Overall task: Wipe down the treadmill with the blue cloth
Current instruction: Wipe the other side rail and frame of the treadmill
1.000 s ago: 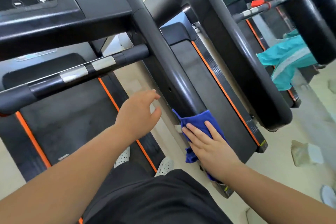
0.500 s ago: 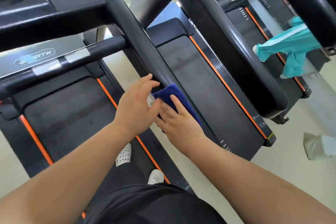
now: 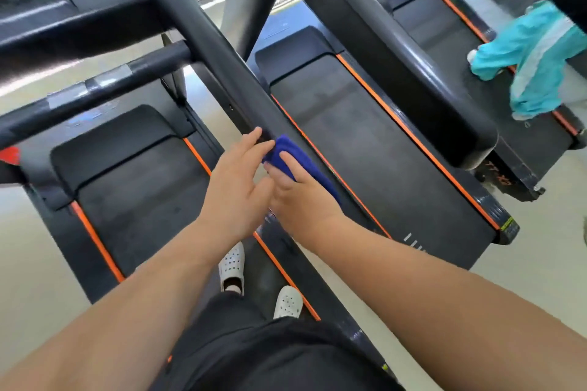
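Both forearms extended forward, left hand (image 3: 236,182) fingers spread, right hand (image 3: 298,197) curled, hands touching

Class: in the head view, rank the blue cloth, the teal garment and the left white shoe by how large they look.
1. Teal garment, largest.
2. Blue cloth, partly hidden under the right hand.
3. Left white shoe: close to the cloth's visible patch, so this ranking is unsure.

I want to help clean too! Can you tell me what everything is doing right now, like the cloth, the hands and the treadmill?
Blue cloth: bunched, pressed on the rail.
Right hand: flat on the cloth, gripping it.
Left hand: open, fingertips touching the cloth.
Rail: slanted, being wiped low down.
Belt: dusty-looking, nobody on it.
Teal garment: draped over the far treadmill.
White shoes: standing on the side strip.
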